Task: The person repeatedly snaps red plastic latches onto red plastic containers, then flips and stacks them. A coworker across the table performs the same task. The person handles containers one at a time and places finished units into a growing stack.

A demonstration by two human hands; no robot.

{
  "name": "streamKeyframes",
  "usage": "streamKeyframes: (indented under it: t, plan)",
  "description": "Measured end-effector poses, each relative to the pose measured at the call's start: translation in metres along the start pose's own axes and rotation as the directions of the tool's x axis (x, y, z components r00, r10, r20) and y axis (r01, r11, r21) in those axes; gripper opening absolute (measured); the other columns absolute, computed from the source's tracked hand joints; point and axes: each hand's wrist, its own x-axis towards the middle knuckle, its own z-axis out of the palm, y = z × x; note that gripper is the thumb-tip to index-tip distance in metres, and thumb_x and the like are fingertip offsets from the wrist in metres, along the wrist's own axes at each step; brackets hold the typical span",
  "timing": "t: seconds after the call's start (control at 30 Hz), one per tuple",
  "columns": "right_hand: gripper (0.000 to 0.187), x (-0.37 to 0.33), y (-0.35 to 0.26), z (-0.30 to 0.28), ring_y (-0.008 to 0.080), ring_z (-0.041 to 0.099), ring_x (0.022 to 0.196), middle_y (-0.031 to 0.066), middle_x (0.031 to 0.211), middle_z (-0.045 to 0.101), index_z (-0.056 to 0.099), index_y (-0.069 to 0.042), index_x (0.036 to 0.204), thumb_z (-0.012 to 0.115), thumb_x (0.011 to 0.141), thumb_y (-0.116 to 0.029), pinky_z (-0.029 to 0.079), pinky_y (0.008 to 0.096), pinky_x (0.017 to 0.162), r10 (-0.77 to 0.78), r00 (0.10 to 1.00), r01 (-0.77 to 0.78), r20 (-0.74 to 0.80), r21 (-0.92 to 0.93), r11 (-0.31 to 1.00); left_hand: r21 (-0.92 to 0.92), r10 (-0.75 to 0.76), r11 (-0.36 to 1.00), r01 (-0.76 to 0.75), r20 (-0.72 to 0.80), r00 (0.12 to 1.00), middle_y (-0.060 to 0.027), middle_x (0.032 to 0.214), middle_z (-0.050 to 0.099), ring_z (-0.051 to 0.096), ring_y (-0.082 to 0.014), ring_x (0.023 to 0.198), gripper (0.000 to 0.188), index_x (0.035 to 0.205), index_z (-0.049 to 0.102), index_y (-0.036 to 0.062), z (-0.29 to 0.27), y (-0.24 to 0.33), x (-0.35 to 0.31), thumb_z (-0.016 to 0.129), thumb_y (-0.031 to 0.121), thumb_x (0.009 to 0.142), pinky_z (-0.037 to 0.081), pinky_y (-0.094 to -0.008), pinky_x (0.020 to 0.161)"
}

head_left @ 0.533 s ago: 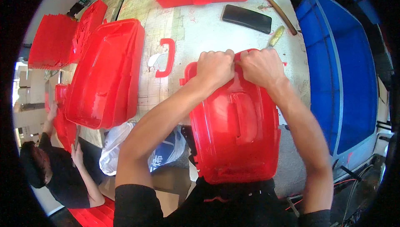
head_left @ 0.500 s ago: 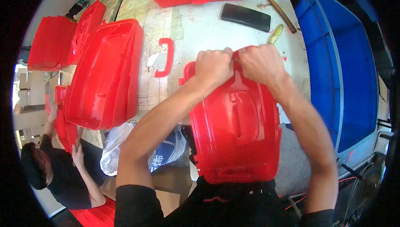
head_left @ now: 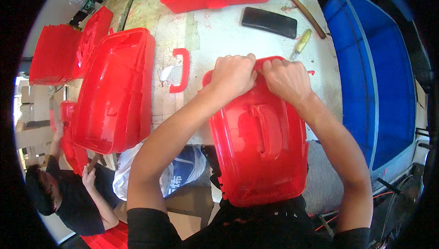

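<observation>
Bodyward of the grip, red case [head_left: 240, 166], far edge clasped by left hand [head_left: 232, 76] and right hand [head_left: 288, 80], red handle [head_left: 185, 70] leftward.

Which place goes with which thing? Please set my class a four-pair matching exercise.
Things
1. red plastic shell
2. black phone
3. loose red handle
4. blue crate

Places
A. on the table, left of the left hand
B. beyond the table's right edge
C. gripped by left hand and right hand
D. beside the hammer

Pairs: 1-C; 2-D; 3-A; 4-B
</observation>
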Motion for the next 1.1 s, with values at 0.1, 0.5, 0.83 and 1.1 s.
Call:
streamKeyframes:
  t: [0.1, 0.5, 0.83, 1.1]
  plan:
    - [0.009, -0.003, 0.0, 0.01, 0.0202, 0.071, 0.065, 0.0089, 0.074, 0.07, 0.065, -0.009, 0.076, 0.064, 0.084, -0.013, 0.057, 0.0303, 0.053, 0.007, 0.999, -0.008, -0.05, -0.027, 1.0, -0.011, 0.051, 0.999, -0.051, 0.062, 0.997, -0.0254, 0.08, 0.069, 0.068, -0.042, 0.076, 0.023, 0.091, 0.063, 0.0014, -0.005, -0.006, 0.003, 0.067, 0.023, 0.084, 0.055, -0.0498, 0.071]
    - [0.014, 0.0, 0.004, -0.006, 0.0239, 0.072, 0.068, 0.0112, 0.078, 0.072, 0.066, -0.005, 0.082, 0.059, 0.088, -0.015, 0.058, 0.0362, 0.061, 0.017, 0.993, -0.037, 0.115, 0.172, 0.984, -0.026, 0.054, 0.998, -0.054, 0.008, 0.998, -0.025, 0.079, 0.068, 0.068, -0.0425, 0.074, 0.021, 0.091, 0.062, 0.0, -0.003, -0.009, 0.001, 0.066, 0.019, 0.083, 0.054, -0.051, 0.067]
    - [0.013, -0.005, -0.002, 0.001, 0.0223, 0.07, 0.062, 0.0102, 0.07, 0.069, 0.064, -0.007, 0.08, 0.059, 0.088, -0.016, 0.055, 0.0339, 0.053, 0.043, 0.999, -0.046, 0.021, 0.122, 0.992, -0.022, 0.109, 0.994, -0.108, 0.035, 0.993, -0.0251, 0.084, 0.069, 0.067, -0.0436, 0.075, 0.025, 0.094, 0.059, -0.0001, -0.004, -0.012, 0.001, 0.067, 0.021, 0.084, 0.054, -0.0508, 0.067]
    - [0.025, -0.005, -0.006, 0.011, 0.0212, 0.066, 0.053, 0.0082, 0.063, 0.065, 0.058, -0.01, 0.073, 0.061, 0.093, -0.025, 0.053, 0.0342, 0.048, 0.087, 0.994, -0.078, -0.066, 0.132, 0.988, -0.052, 0.109, 0.993, -0.107, 0.03, 0.994, -0.025, 0.088, 0.069, 0.068, -0.0425, 0.076, 0.026, 0.098, 0.06, 0.0, -0.01, -0.015, -0.004, 0.067, 0.022, 0.086, 0.055, -0.0487, 0.068]
